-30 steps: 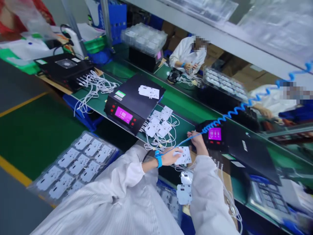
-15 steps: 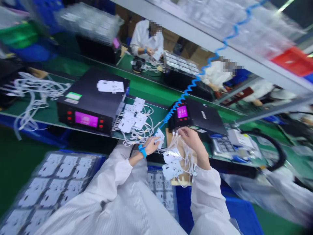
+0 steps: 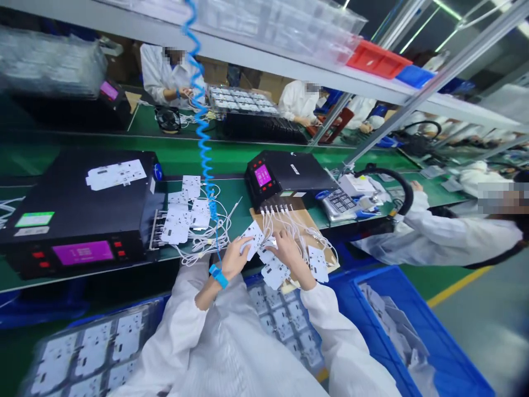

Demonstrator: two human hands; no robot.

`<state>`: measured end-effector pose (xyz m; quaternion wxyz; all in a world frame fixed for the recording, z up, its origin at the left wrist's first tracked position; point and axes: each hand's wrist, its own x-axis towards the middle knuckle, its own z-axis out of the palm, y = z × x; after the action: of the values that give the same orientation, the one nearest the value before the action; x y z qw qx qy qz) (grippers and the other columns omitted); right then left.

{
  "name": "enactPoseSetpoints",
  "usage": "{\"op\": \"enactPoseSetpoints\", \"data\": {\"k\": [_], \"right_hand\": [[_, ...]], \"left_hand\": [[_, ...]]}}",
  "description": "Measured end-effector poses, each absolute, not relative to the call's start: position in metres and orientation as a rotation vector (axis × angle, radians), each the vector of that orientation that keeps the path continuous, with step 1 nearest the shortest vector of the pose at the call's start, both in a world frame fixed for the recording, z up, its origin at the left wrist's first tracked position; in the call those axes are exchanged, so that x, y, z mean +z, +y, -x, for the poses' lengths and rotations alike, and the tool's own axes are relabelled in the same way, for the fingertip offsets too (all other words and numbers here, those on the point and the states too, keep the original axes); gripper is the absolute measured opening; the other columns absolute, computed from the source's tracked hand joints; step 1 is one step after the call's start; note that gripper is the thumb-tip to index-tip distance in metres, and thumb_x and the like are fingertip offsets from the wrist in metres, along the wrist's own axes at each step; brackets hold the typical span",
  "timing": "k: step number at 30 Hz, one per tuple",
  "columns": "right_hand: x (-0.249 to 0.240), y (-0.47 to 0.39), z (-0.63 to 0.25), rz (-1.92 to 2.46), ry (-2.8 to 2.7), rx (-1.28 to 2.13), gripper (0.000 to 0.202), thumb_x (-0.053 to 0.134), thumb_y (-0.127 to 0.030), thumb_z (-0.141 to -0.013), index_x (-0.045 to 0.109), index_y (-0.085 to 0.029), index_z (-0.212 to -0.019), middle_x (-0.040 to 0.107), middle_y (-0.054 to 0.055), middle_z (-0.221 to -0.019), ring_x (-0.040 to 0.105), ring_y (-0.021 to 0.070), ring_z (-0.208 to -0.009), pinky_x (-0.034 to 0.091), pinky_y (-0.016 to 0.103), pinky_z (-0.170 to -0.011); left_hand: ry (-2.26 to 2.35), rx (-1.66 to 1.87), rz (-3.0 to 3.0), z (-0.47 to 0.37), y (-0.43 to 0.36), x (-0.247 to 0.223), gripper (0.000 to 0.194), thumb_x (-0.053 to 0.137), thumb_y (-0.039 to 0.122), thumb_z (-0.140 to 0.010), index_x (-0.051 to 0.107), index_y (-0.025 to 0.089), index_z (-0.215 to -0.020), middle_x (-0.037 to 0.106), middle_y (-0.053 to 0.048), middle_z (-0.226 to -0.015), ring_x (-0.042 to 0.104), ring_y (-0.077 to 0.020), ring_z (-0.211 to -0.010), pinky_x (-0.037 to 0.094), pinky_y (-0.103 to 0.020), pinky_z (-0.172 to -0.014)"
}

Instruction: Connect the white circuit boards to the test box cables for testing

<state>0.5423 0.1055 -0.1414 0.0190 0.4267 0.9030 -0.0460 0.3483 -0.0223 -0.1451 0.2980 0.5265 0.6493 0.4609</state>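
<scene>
My left hand (image 3: 235, 258), with a blue band at its wrist, holds a white circuit board (image 3: 253, 240) by its lower left edge. My right hand (image 3: 286, 251) is closed at that board's right side, over white cables and other boards; what its fingertips grip is too small to tell. Below it, more white boards (image 3: 275, 272) lie by a brown sheet (image 3: 303, 218). White cables (image 3: 268, 215) run from the ports of a black device (image 3: 289, 173) with a magenta screen. Left of my hands, several boards (image 3: 176, 223) and tangled cables lie beside a larger black device (image 3: 82, 215).
A coiled blue cord (image 3: 202, 132) hangs in front of me. Trays of white boards (image 3: 93, 347) lie low on the left and below my hands. A blue bin (image 3: 430, 325) stands at the right, near a person's white sleeve (image 3: 450, 226). Other people sit across the bench.
The view has turned to the right. My right hand has come away from the device's ports, down to the board in my left hand. The board is still in my left hand.
</scene>
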Motion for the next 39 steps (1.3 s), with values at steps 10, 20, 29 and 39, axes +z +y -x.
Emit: {"op": "enactPoseSetpoints", "data": {"k": [10, 20, 29, 39], "right_hand": [[-0.149, 0.119, -0.544, -1.320, 2.736, -0.337, 0.018, 0.061, -0.026, -0.099, 0.070, -0.014, -0.109, 0.072, 0.015, -0.106, 0.070, 0.0281, -0.097, 0.047, 0.033, -0.084], [-0.159, 0.124, -0.559, -1.668, 2.760, -0.531, 0.020, 0.049, -0.027, -0.101, 0.066, -0.018, -0.097, 0.074, 0.012, -0.095, 0.070, 0.0254, -0.089, 0.045, 0.031, -0.073], [-0.165, 0.122, -0.570, -1.951, 2.950, -0.850, 0.020, 0.045, -0.038, -0.093, 0.054, -0.024, -0.083, 0.070, 0.007, -0.081, 0.065, 0.0236, -0.074, 0.049, 0.035, -0.072], [-0.156, 0.114, -0.578, -2.137, 3.019, -1.174, 0.034, 0.045, -0.054, -0.095, 0.054, -0.024, -0.084, 0.068, 0.005, -0.080, 0.064, 0.0215, -0.073, 0.052, 0.034, -0.073]], "left_hand": [[1.733, 1.198, -1.453, -0.365, -0.009, -0.142, 0.036, 0.054, 0.025, -0.099, 0.074, 0.020, -0.129, 0.071, -0.011, -0.134, 0.061, -0.0304, -0.134, 0.049, -0.048, -0.117], [1.771, 1.218, -1.526, -0.373, 0.005, -0.136, 0.035, 0.055, 0.025, -0.099, 0.073, 0.019, -0.129, 0.070, -0.013, -0.135, 0.061, -0.0315, -0.135, 0.050, -0.049, -0.117], [1.614, 1.096, -1.779, -0.401, 0.064, -0.120, 0.043, 0.078, 0.026, -0.086, 0.070, 0.016, -0.127, 0.061, -0.017, -0.144, 0.059, -0.0339, -0.136, 0.051, -0.047, -0.115], [1.432, 0.961, -1.946, -0.392, 0.093, -0.134, 0.048, 0.080, 0.028, -0.083, 0.067, 0.019, -0.128, 0.059, -0.015, -0.148, 0.055, -0.0327, -0.140, 0.044, -0.050, -0.121]]}}
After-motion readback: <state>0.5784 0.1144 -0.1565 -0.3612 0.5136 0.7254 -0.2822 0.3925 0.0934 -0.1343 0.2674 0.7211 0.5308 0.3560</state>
